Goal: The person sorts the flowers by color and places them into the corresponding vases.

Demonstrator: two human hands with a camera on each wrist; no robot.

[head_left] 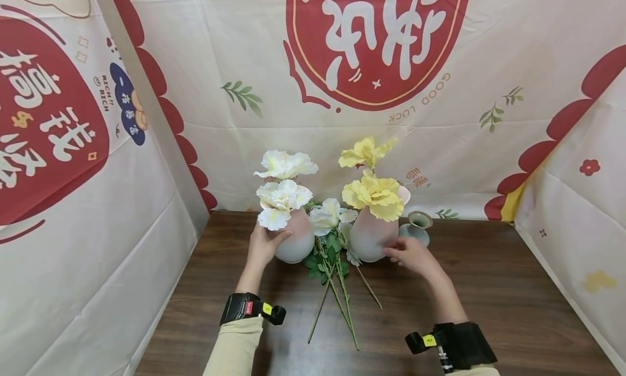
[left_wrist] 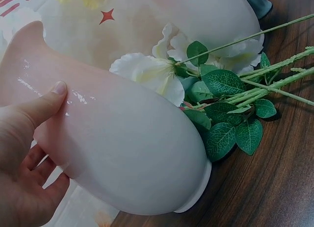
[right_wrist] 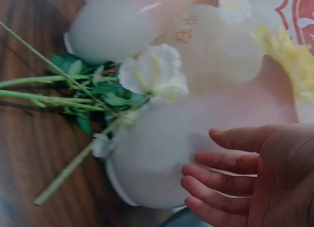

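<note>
My left hand point(head_left: 262, 246) grips the upper part of the left pink-and-white vase point(head_left: 297, 241), thumb on its front and fingers around its side, as the left wrist view shows. White flowers point(head_left: 280, 198) rise from that vase. Beside the right pink-and-white vase point(head_left: 369, 238), which bears yellow flowers point(head_left: 375, 194), is my right hand point(head_left: 414, 255). Its fingers point(right_wrist: 221, 184) are spread, with the tips right at the vase's side. Between the vases lie loose white flowers point(head_left: 325, 217) with green leaves point(left_wrist: 223, 85), their stems pointing toward me.
A small grey-blue vase point(head_left: 415, 229) with a flared rim stands behind my right hand. The brown wooden table point(head_left: 489, 289) is bordered by printed cloth point(head_left: 235, 164) at the back and on both sides.
</note>
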